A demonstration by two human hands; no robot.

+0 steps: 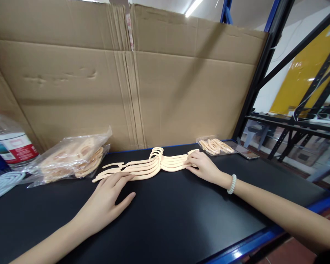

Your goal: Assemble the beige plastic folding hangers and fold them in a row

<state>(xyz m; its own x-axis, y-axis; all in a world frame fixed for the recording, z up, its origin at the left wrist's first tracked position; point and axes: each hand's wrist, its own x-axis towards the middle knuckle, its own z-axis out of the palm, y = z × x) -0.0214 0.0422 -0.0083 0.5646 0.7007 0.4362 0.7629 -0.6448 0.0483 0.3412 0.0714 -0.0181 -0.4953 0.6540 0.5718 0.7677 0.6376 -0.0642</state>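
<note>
Several cream plastic clothes hangers (145, 171) lie overlapping in a row on the black tabletop, their hooks together at the middle, pointing to the back. Across the near left arm of the hangers rests my left hand (110, 196), fingers stretched out and thumb apart, gripping nothing. My right hand (205, 167), with a pale beaded bracelet at the wrist, is at the right ends of the hangers. Its thumb and fingers are pinched on a hanger end, which the fingers partly hide. A short curved end piece (112, 165) shows at the far left of the row.
At the back left lies a clear bag of hanger parts (71, 157), beside a red-capped bottle (11, 143) and a light blue slotted object (5, 185). A smaller bag of curved parts (216, 146) and a phone (246, 152) lie back right. Cardboard (181, 91) walls the back.
</note>
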